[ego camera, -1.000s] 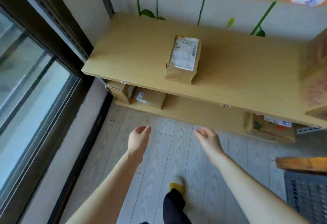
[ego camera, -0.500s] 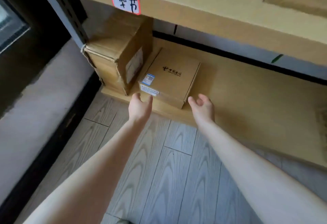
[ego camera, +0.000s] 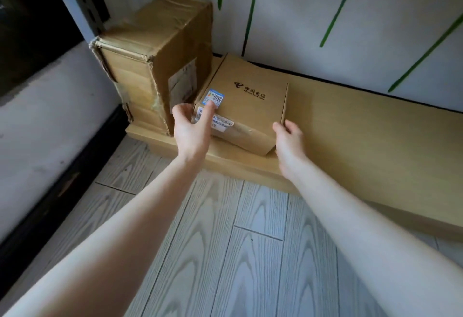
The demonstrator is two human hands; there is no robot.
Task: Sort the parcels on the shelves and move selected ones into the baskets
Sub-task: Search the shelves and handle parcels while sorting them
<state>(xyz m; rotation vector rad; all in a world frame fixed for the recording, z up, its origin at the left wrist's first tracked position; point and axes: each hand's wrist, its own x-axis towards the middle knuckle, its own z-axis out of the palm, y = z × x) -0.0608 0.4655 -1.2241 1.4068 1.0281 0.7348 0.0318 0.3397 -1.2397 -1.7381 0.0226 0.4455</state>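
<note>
Small parcel (ego camera: 246, 106) lay flat on bottom shelf (ego camera: 363, 141), just beside taller taped box (ego camera: 150, 66) at its left. Left hand (ego camera: 193, 128) clasped near left corner, thumb on top by blue sticker (ego camera: 215, 96). Right hand (ego camera: 288, 138) wrapped near right corner, fingers curled against side, apparently gripping. Grey plank floor (ego camera: 225, 241) below.

Parcel storerm: shelf (ego camera: 363, 128) w/ boxes (ego camera: 150, 66)
</note>
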